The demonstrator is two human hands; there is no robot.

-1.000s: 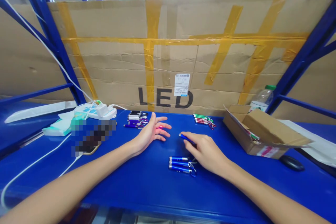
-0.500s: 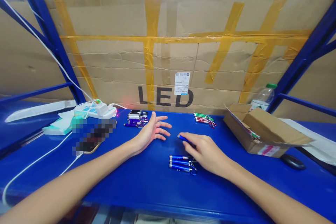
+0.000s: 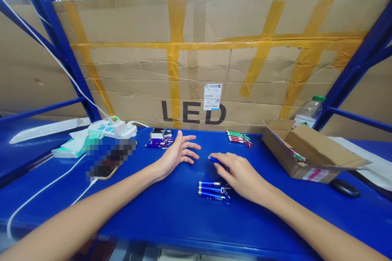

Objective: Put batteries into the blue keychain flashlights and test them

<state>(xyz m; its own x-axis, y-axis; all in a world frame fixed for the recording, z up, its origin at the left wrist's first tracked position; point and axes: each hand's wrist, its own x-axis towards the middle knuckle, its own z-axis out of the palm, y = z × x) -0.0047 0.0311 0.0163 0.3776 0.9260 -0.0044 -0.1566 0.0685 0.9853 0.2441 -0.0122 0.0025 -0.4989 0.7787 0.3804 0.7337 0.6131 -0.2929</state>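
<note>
My right hand (image 3: 240,173) is closed around a small blue keychain flashlight (image 3: 215,159), its tip pointing left toward my left hand. My left hand (image 3: 177,151) lies open on the blue table (image 3: 171,216), palm turned to the right, fingers spread. Three more blue flashlights (image 3: 212,191) lie side by side just below my right hand. A pile of black, white and purple flashlights (image 3: 159,138) sits just left of my left hand. Green and red flashlights (image 3: 239,138) lie farther back right.
An open cardboard box (image 3: 309,153) holding more items stands at right, with a plastic bottle (image 3: 309,110) behind it and a black mouse (image 3: 344,187) in front. A white power strip (image 3: 114,129) with cables lies at left. A taped cardboard wall (image 3: 196,57) marked LED closes the back.
A red light spot that showed on my left palm a second ago is gone. Both hands have stayed almost in place.
</note>
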